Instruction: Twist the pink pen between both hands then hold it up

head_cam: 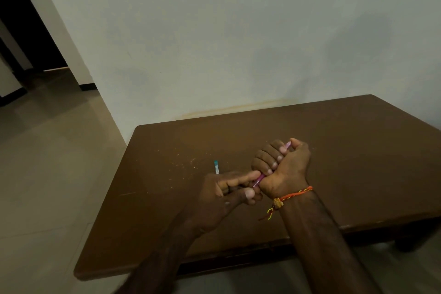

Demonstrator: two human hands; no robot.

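Pink pen [260,178] slants from near-left tip to far-right end, gripped in the right hand's [284,167] fist. The left hand [229,192] pinches its tip end over the brown table [358,150].

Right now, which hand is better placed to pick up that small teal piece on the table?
Left. The left hand is right beside the teal piece; the right hand has its grip wrapped around the pink pen.

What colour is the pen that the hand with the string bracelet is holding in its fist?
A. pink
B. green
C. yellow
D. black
A: the right hand, the one with the orange thread bracelet at its wrist, grips a pink pen whose ends stick out above and below the fist, while the left hand pinches its lower tip.
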